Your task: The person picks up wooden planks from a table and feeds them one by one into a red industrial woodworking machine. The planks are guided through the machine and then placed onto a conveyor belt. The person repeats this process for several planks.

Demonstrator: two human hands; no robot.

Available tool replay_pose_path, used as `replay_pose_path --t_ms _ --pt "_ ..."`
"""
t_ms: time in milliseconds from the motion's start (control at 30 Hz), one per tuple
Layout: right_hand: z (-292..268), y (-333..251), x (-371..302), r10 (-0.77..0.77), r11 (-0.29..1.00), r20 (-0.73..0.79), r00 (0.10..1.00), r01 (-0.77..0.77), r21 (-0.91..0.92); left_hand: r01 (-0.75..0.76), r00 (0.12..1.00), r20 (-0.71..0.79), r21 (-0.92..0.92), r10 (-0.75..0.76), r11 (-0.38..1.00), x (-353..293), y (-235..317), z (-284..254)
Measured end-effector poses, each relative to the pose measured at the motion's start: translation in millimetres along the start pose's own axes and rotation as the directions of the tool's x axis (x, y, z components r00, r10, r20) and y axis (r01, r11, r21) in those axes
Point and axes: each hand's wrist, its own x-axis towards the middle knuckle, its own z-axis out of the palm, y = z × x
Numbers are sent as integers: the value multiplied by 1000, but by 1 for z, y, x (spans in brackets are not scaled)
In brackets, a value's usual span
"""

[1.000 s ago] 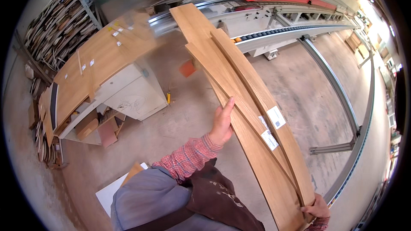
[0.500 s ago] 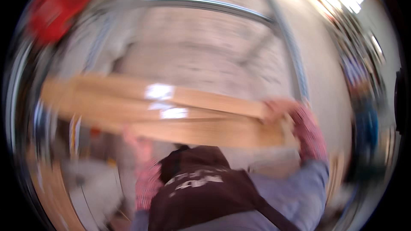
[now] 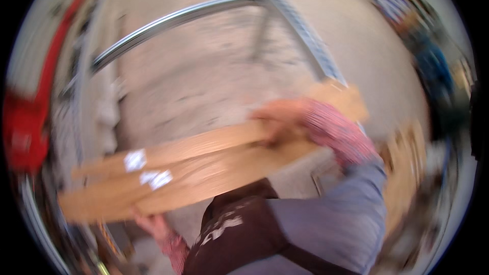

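Head view: facing rails on the far side, with boards spanning left to right, near. Apparently lifted but not yet set down; cannot tell what else is left. Reaching leftward over the boards' far edge, right of middle, with the right hand; touching their near edge, at left, with the left hand. Cannot tell through the blur whether clamped on them. Showing white labels toward the left.
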Motion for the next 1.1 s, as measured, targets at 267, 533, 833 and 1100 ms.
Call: replay_pose_path --t_ms 267,533,833,1100 --pt "13 -31 -22 -154 988 -322 934 138 -71 317 814 39 -865 -580 388 26 -19 18" --pt "9 -24 15 -231 971 -426 875 178 -161 330 781 -131 -743 -611 582 0 -15 8" --pt "-4 -57 1 -225 971 -400 889 173 -163 162 831 -438 -399 -343 902 12 31 8" --pt "15 -99 -6 -342 938 -265 901 311 -154 263 789 -257 -681 -559 684 41 44 0"
